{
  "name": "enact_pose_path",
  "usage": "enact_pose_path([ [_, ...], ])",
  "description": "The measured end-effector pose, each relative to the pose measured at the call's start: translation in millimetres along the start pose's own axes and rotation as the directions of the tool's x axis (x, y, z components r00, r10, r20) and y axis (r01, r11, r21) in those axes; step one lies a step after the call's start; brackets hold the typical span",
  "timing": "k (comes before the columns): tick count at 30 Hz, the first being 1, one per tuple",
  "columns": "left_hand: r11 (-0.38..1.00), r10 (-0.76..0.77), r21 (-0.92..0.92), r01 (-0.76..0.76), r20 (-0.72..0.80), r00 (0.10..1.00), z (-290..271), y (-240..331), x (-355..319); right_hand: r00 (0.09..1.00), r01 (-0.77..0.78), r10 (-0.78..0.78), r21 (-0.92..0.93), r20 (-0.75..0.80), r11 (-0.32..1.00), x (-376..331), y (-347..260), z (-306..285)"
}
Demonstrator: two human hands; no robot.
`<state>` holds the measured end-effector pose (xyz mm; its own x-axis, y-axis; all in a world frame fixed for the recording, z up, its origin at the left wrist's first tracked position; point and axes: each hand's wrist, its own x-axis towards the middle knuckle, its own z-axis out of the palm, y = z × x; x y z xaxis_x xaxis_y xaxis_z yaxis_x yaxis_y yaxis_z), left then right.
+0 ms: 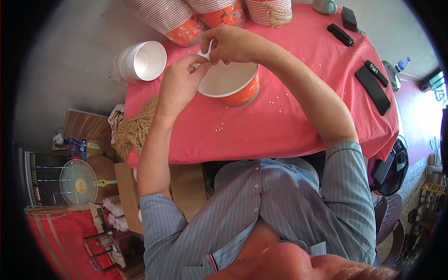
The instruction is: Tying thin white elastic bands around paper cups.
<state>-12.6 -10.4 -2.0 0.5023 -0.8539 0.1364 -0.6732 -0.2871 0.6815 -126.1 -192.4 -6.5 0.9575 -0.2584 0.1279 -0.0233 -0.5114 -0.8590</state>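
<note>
An orange-and-white round paper bucket (241,94) stands left of centre on the worktop (289,130), which is covered in pink-red cloth, nearer its far edge than its near one. Both bare hands meet at the left part of the bucket's far rim, around a small white looped tab (204,53). The left hand (182,78) has thumb and forefinger pinched together at the tab's lower end. The right hand (231,45) curls over its other side; whether its fingertips press on it, I cannot tell.

To work the tab well, the left pinch should probably stay close to the rim, so that the right fingers do the fine work without bending the paper wall. Light, even pressure would likely avoid a crease or tear. Tiny white discs (220,126) lie scattered before the bucket, and a tan bundle of cord (136,128) hangs over the worktop's left edge, clear of both hands.
</note>
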Motion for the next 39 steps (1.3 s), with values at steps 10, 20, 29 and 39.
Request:
enact_pose_path([
  [10, 0.995, 0.097, 0.001, -0.098, -0.057, 0.994, -4.0, -11.1, 2.7, 1.0, 0.003, -0.003, 0.007, 0.005, 1.0, 0.4, -0.2, 0.3],
  [20, 0.997, 0.054, 0.058, -0.053, -0.027, 0.998, 4.3, -2.7, 1.5, 1.0, 0.01, -0.01, 0.021, 0.0, 1.0, 2.7, 4.7, 0.1],
  [29, 0.972, 0.155, -0.163, -0.171, -0.108, 0.982, 6.0, -19.4, 7.1, 1.0, -0.009, 0.009, 0.025, 0.012, 1.0, 1.2, 2.6, -2.4],
  [39, 0.984, 0.157, -0.071, -0.165, -0.105, 0.982, -6.2, -32.5, 6.6, 1.0, 0.018, -0.017, 0.027, -0.008, 0.999, 2.2, 7.4, -15.9],
])
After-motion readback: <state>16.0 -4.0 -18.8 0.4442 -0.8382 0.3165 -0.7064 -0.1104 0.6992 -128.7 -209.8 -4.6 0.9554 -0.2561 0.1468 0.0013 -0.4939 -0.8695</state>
